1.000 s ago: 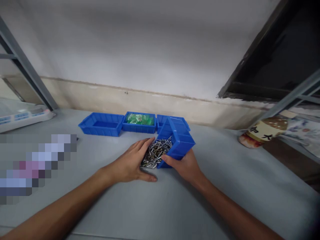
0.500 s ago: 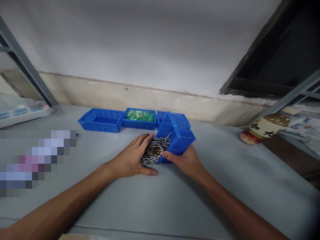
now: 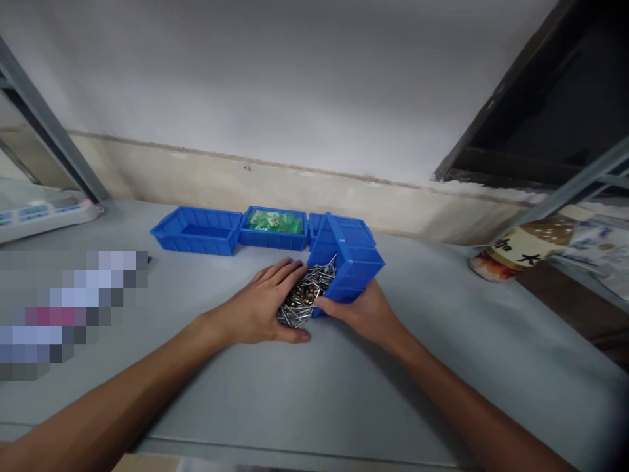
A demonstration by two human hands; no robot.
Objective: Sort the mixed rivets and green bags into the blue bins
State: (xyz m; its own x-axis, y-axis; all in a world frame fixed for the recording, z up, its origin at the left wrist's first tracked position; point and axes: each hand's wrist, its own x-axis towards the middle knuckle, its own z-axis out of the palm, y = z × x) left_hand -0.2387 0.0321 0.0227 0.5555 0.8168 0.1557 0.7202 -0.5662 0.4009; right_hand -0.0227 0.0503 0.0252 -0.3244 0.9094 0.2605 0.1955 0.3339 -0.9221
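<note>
A blue plastic bin (image 3: 361, 272) stands tipped on its side, its mouth facing left. My right hand (image 3: 371, 311) grips its near right side, the thumb over the lower rim. Out of the mouth spreads a heap of screws (image 3: 307, 295), silver with some brass-coloured pieces among them, resting on the grey table. My left hand (image 3: 260, 301) lies curved along the left side of the heap, fingers stretched out and thumb apart, touching the screws. The inside of the tipped bin is mostly hidden.
Behind my hands stand a blue bin (image 3: 196, 242) with nothing visible in it, a blue bin (image 3: 272, 239) of green packets, and a partly hidden blue bin (image 3: 314, 224). A power strip (image 3: 49, 219) lies far left. A bottle (image 3: 531, 246) lies at the right.
The tipped bin and both hands hold nearly the same positions. The whole view has shifted slightly, and the heap of screws looks almost unchanged.
</note>
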